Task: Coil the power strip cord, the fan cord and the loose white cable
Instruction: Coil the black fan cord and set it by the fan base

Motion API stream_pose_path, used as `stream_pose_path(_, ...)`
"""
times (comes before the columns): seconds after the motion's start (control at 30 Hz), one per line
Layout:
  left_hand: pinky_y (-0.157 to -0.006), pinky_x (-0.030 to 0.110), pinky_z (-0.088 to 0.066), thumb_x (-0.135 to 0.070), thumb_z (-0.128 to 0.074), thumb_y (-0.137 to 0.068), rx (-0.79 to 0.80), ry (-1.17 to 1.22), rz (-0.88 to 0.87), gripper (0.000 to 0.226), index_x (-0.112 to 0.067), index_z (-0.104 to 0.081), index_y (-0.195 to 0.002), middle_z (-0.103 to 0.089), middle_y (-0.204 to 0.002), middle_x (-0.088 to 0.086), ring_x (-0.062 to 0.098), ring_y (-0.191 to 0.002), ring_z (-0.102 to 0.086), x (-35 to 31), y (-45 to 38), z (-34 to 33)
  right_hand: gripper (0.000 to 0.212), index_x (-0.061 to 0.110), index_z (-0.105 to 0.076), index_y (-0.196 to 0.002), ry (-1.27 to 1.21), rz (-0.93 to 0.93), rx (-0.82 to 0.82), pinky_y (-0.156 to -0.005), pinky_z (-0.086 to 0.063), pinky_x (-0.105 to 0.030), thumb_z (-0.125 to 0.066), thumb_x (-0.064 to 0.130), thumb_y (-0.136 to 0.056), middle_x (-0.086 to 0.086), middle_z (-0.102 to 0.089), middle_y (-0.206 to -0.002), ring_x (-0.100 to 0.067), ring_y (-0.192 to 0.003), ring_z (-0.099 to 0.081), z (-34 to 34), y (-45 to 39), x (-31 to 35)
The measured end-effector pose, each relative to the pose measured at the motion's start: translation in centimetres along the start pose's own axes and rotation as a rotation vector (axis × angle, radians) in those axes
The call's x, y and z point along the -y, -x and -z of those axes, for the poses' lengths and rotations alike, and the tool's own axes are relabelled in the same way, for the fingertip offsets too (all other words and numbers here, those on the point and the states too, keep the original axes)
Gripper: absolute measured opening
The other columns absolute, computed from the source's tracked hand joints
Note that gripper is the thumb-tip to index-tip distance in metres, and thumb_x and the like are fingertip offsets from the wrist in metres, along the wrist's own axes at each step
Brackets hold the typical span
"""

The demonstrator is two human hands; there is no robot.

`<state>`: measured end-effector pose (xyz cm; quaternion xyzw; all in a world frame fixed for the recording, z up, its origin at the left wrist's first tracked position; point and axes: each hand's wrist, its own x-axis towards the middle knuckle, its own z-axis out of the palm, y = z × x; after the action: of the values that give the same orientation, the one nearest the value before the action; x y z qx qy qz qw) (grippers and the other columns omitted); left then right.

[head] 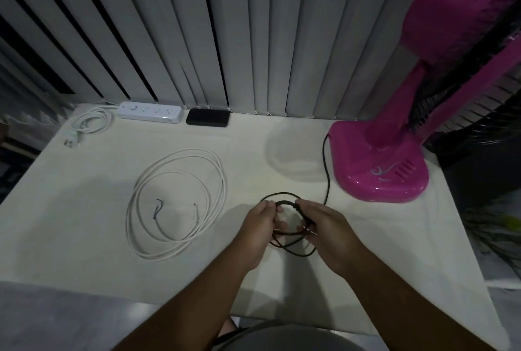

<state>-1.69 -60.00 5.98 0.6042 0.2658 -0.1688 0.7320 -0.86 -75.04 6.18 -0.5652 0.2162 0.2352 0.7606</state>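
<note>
A: What lies on the surface [84,209], and how many of each thing?

B: One pink fan [400,136] stands at the far right corner. It is the landmark here. Left of the fan, against the blinds [225,26], sits one small black box [208,117], and just left of that one white power strip [150,111]. The power strip cord [93,122] lies in one loose bundle beside the strip, farthest from the fan.

A: And the cables?

B: Three in all. One loose white cable [177,204] lies in wide loops, left of the fan and nearer the person. One black fan cord [327,170] runs from the fan's base toward the person.

A: The hands?

B: Two. The left hand [259,235] and right hand [327,235] both have fingers curled, gripping small loops of the fan cord, near the fan's base.
</note>
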Motion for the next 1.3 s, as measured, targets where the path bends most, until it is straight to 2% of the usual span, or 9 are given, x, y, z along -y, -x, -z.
stream_pose_path(0.17, -0.052, 0.018, -0.046, -0.029, -0.048, -0.104, -0.001, -0.242, -0.135, 0.027, -0.017, -0.069, -0.095, -0.058, -0.055, -0.017, 0.011, -0.054, -0.050, -0.2, 0.1, 1.0, 0.024, 0.012, -0.080, -0.095, 0.132, 0.048, 0.014, -0.079, -0.054, -0.036, -0.060, 0.003, -0.089, -0.011, -0.074, -0.087, -0.020, -0.079, -0.067, 0.3, 0.2, 0.2)
stream_pose_path(0.27, -0.052, 0.020, -0.044, -0.031, -0.052, -0.102, 0.017, -0.278, -0.217, 0.025, -0.023, -0.073, -0.093, -0.057, -0.057, -0.011, 0.011, -0.053, -0.047, -0.4, 0.1, 0.9, 0.015, 0.027, -0.076, -0.086, 0.520, 0.178, -0.023, -0.061, -0.053, -0.018, -0.063, 0.029, -0.093, 0.006, -0.071, -0.071, -0.006, -0.063, -0.065, 0.0, 0.5, 1.0)
stream_pose_path(0.37, -0.050, 0.016, -0.041, -0.031, -0.052, -0.102, 0.010, -0.288, -0.252, 0.024, -0.026, -0.073, -0.092, -0.057, -0.054, -0.014, 0.005, -0.050, -0.048, -0.7, 0.1, 0.5, 0.017, 0.033, -0.076, -0.094, 0.780, 0.329, -0.008, -0.063, -0.052, -0.022, -0.060, 0.035, -0.097, 0.003, -0.074, -0.073, -0.006, -0.064, -0.067, 0.0, 0.6, 1.6)
stream_pose_path(0.6, -0.074, 0.028, -0.045, -0.035, -0.045, -0.104, 0.062, -0.100, -0.094, 0.024, -0.023, -0.065, -0.112, -0.068, -0.082, -0.003, 0.009, -0.077, -0.066, -0.3, 0.4, 0.1, 0.017, 0.011, -0.074, -0.083, 0.577, 0.184, -0.098, -0.071, -0.061, -0.049, -0.066, 0.021, -0.094, -0.007, -0.076, -0.072, -0.020, -0.062, -0.069, -0.1, 0.7, 1.4)
stream_pose_path(0.77, -0.086, 0.034, -0.045, -0.028, -0.044, -0.106, 0.093, -0.015, 0.005, 0.032, -0.011, -0.070, -0.113, -0.063, -0.068, 0.000, 0.016, -0.074, -0.068, 0.6, 0.6, 0.3, 0.017, 0.016, -0.078, -0.080, 0.582, 0.158, -0.141, -0.077, -0.058, -0.044, -0.069, 0.023, -0.092, -0.001, -0.076, -0.071, -0.018, -0.066, -0.066, 0.4, 1.1, 0.3)
stream_pose_path(0.87, -0.075, 0.036, -0.043, -0.013, -0.043, -0.103, 0.020, 0.076, 0.011, 0.028, -0.008, -0.070, -0.110, -0.045, -0.060, -0.002, 0.013, -0.053, -0.050, 0.7, 0.1, 0.3, 0.010, 0.019, -0.078, -0.093, 0.589, 0.128, -0.075, -0.070, -0.064, -0.040, -0.069, 0.014, -0.093, -0.001, -0.075, -0.079, -0.018, -0.068, -0.071, 0.7, 1.3, -0.1)
stream_pose_path(0.97, -0.057, 0.029, -0.039, -0.011, -0.043, -0.102, -0.009, 0.036, -0.010, 0.020, -0.013, -0.062, -0.105, -0.040, -0.063, -0.002, 0.012, -0.049, -0.037, 0.3, 0.0, -0.1, 0.037, 0.037, -0.066, -0.121, 0.629, 0.138, 0.046, -0.071, -0.061, -0.030, -0.068, 0.012, -0.094, 0.001, -0.070, -0.098, -0.016, -0.087, -0.072, 0.5, 1.4, -0.3)
stream_pose_path(1.1, -0.050, 0.026, -0.033, -0.015, -0.045, -0.100, 0.048, -0.071, -0.023, 0.014, -0.020, -0.058, -0.100, -0.043, -0.061, -0.005, 0.007, -0.043, -0.035, -0.3, -0.1, 0.0, 0.017, 0.023, -0.080, -0.094, 0.642, 0.216, -0.024, -0.083, -0.059, -0.038, -0.064, 0.029, -0.098, -0.001, -0.078, -0.083, -0.017, -0.083, -0.074, 0.4, 1.2, 0.5)
stream_pose_path(1.3, -0.054, 0.026, -0.033, -0.011, -0.045, -0.102, 0.119, 0.036, -0.032, 0.017, -0.016, -0.056, -0.114, -0.050, -0.064, -0.001, 0.011, -0.052, -0.041, -1.2, -0.3, 0.2, 0.014, 0.012, -0.076, -0.106, 0.475, 0.137, 0.104, -0.066, -0.058, -0.036, -0.066, 0.010, -0.096, -0.011, -0.072, -0.080, -0.021, -0.072, -0.073, 0.6, 1.4, 2.0)
